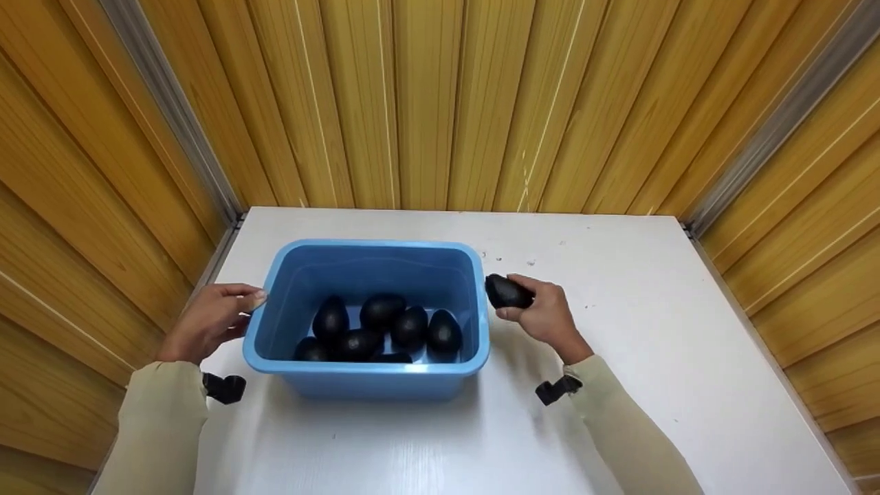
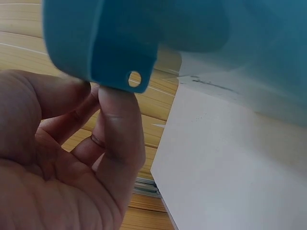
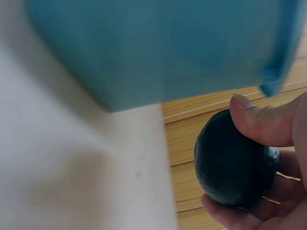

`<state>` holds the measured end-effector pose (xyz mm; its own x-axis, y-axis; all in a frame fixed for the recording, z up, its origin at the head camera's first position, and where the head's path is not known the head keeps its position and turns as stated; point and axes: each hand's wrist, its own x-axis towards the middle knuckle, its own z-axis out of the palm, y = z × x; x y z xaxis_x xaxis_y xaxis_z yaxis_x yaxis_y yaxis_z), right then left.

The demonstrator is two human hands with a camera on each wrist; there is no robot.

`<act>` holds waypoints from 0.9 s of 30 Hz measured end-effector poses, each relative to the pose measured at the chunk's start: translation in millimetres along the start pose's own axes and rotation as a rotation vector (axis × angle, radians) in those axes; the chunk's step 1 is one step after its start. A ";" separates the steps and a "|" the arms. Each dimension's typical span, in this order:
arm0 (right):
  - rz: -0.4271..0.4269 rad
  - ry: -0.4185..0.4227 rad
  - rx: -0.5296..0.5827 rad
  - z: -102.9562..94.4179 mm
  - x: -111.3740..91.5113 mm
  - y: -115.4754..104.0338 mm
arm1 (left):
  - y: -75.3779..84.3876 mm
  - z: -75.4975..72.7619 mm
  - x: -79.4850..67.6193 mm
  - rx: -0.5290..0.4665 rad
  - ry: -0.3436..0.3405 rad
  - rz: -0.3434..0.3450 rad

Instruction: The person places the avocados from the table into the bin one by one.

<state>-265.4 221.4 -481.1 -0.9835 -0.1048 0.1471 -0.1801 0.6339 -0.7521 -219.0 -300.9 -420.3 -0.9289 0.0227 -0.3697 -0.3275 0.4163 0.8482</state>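
Observation:
A blue plastic tub (image 1: 385,385) stands on the white table with several dark avocados (image 1: 410,328) lying in its bottom. My left hand (image 1: 214,317) pinches the tub's left rim between thumb and fingers; the left wrist view shows the fingertips at the rim's edge (image 2: 120,79), beside a small hole. Just outside the right rim, my right hand (image 1: 546,313) grips another dark avocado (image 1: 507,292). In the right wrist view the thumb lies on one side of that avocado (image 3: 232,160) and fingers on the other, below the tub's rim. The tub's front wall partly hides the nearest avocados.
The white table (image 1: 619,330) extends to the right of the tub and in front of it. Wood-patterned panels (image 1: 426,103) rise behind and on both sides. Small marks (image 1: 498,258) dot the table behind the right hand.

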 end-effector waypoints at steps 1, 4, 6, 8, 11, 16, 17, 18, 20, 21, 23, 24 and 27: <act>-0.004 0.009 0.018 -6.8 -1.1 -5.6 | -0.1 -0.1 -0.2 -0.001 0.000 -0.001; -0.037 0.034 0.070 -28.7 -6.0 -26.9 | 0.1 -0.1 -0.5 -0.007 -0.002 -0.005; -0.080 0.048 0.104 -41.7 -10.2 -43.1 | -0.4 -0.9 -1.3 -0.010 -0.005 -0.012; -0.132 0.053 0.133 -52.9 -15.7 -62.0 | -0.3 -1.2 -2.1 -0.005 -0.006 -0.014; -0.225 0.051 0.169 -62.5 -22.4 -88.4 | -0.3 -1.3 -2.4 -0.005 -0.004 -0.014; -0.386 -0.020 0.206 -63.0 -25.0 -123.2 | 1.2 -0.4 -0.7 -0.007 0.004 -0.011; -0.416 -0.041 0.211 -61.7 -24.5 -128.5 | 1.4 -0.1 -0.1 -0.005 0.004 -0.008; -0.444 -0.062 0.215 -60.3 -23.9 -133.4 | 1.7 0.3 0.4 -0.004 0.005 -0.007; -0.492 -0.106 0.218 -57.2 -23.1 -143.7 | 1.9 1.0 1.1 -0.005 0.004 -0.008; -0.510 -0.126 0.211 -55.5 -22.3 -148.8 | 1.8 1.0 1.1 -0.004 0.004 -0.008; -0.537 -0.171 0.193 -52.2 -20.5 -158.3 | 1.8 1.0 0.8 -0.003 0.004 -0.015; -0.544 -0.192 0.184 -50.6 -19.5 -163.0 | 1.8 0.8 0.3 -0.003 0.005 -0.018; -0.565 -0.240 0.153 -45.7 -15.5 -176.1 | 2.6 -0.2 -1.2 0.003 0.010 -0.018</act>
<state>-217.8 146.3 -321.5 -0.7090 -0.5715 0.4132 -0.6549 0.3160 -0.6865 -218.8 -300.1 -417.6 -0.9245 0.0065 -0.3811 -0.3435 0.4193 0.8404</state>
